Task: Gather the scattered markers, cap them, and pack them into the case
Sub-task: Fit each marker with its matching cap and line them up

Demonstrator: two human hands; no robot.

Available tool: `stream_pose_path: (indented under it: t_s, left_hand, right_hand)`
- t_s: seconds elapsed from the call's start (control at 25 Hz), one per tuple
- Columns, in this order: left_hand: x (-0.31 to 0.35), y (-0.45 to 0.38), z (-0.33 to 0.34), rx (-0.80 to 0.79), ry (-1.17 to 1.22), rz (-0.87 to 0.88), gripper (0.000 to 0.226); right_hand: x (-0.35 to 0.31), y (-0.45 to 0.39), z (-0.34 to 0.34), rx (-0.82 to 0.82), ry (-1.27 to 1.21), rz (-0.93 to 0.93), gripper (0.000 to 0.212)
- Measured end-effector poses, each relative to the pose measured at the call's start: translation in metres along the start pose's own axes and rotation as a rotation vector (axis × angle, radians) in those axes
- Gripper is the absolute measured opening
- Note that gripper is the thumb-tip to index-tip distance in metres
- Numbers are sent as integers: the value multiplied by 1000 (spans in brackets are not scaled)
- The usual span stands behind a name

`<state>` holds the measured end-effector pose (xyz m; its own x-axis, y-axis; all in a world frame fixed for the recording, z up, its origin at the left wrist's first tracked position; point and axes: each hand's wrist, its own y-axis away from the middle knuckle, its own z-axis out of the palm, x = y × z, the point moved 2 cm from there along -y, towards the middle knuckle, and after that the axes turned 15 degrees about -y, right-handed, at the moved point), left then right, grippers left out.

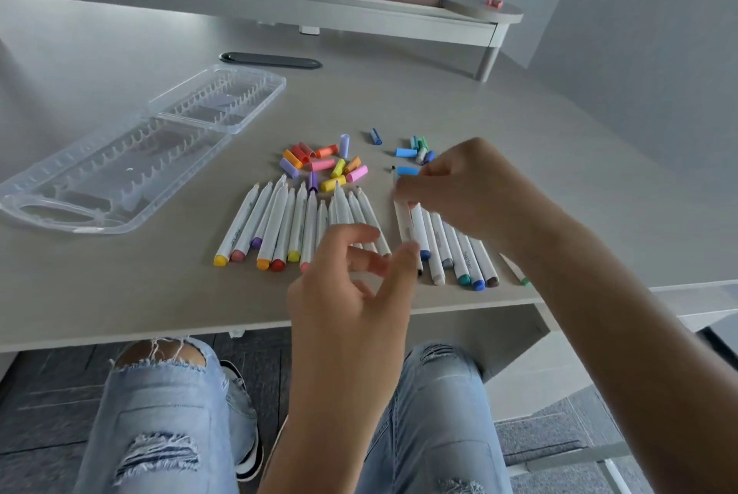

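Pinched between the curled fingers of the right hand (451,190) is a white marker (404,220), its upper end hidden inside the grip, its lower end touching the fingertips of the left hand (359,278), which hovers with fingers loosely spread and relaxed, clasping nothing. Below both hands, the person's knees in ripped light-blue jeans (159,413) show under the edge of the pale desk (519,114). On the desk, a row of uncapped markers with warm-coloured ends (279,226) lies side by side to the left, and a second row with blue, green and grey ends (459,250) lies under the right forearm; small print on the barrels reads "marker". Just beyond the rows sit loose caps: a warm pile of orange, pink, yellow and lilac (323,166), and a cooler cluster of blue and teal (415,152) beside the right hand. Farther left, the clear plastic case (131,162) lies open, its slotted halves bare. Behind it rests a dark flat oval object (271,60), below a raised shelf (279,10).
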<state>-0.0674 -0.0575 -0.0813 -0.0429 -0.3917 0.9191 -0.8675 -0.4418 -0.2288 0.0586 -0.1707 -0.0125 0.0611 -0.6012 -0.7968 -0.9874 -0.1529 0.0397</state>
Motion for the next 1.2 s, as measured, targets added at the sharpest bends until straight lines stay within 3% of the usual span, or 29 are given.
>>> stream_pose_path:
  t_s: [0.16,0.28,0.4,0.64,0.88,1.04,1.2]
  left_hand:
    - [12,-8,20,-238,288,-226,12]
    - [13,-5,24,-329,477,-350,8]
    - [10,-2,22,-337,557,-373,16]
    - [7,1,15,-315,574,-372,14]
    - [6,2,13,-320,572,-352,12]
    - [7,2,15,-341,571,-336,12]
    - [11,6,22,-401,564,-304,11]
  right_hand:
    - [14,21,-8,-141,-136,65,40]
    - [29,2,-24,-24,-132,58,28]
    - [52,-40,-43,251,37,-89,14]
    - [58,-80,-20,43,131,-68,14]
    - [49,-85,-10,39,219,-104,7]
    - [42,-58,-24,-24,-111,-152,18]
    - [44,-22,-36,-108,-434,-65,22]
